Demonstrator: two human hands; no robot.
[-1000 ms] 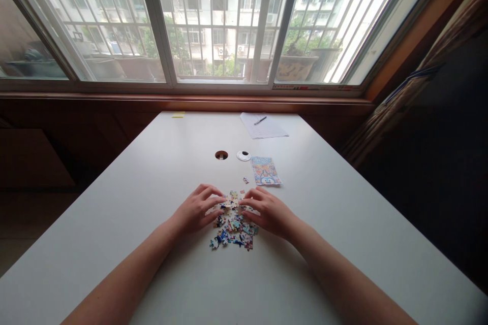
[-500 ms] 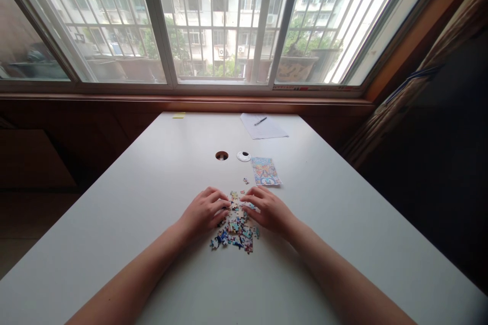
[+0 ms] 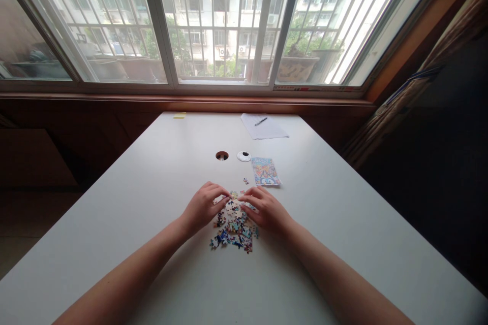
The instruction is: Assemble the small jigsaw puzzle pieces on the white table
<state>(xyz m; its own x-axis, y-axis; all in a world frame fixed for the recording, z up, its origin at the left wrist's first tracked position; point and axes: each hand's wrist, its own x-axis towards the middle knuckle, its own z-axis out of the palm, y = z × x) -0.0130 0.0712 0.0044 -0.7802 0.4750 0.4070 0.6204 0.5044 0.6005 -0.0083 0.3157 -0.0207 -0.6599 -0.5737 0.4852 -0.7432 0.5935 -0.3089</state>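
Observation:
A loose pile of jigsaw puzzle pieces (image 3: pixel 237 226) lies on the white table between my hands, some with printed faces up and some showing pale backs. My left hand (image 3: pixel 206 205) is at the pile's upper left, thumb and forefinger drawn together on what looks like a small dark puzzle piece, mostly hidden by the fingertips. On the other side, my right hand (image 3: pixel 267 208) hovers over the pile's upper right edge. Its fingers are bent and its thumb is apart from them, with no piece visible between. One separate puzzle piece (image 3: pixel 246 181) lies beyond the pile.
Beyond my right hand is a colourful picture sheet (image 3: pixel 266 171). A round cable hole (image 3: pixel 221 156) and its white cover (image 3: pixel 244 156) are farther back. Near the window, a pen (image 3: pixel 261 121) rests on white paper (image 3: pixel 267 132), and yellow slips (image 3: pixel 179 115) lie at the far left.
My left hand has lifted slightly and moved toward the far side, its thumb and forefinger now together, uncovering pieces at the pile's left. The right hand has barely moved.

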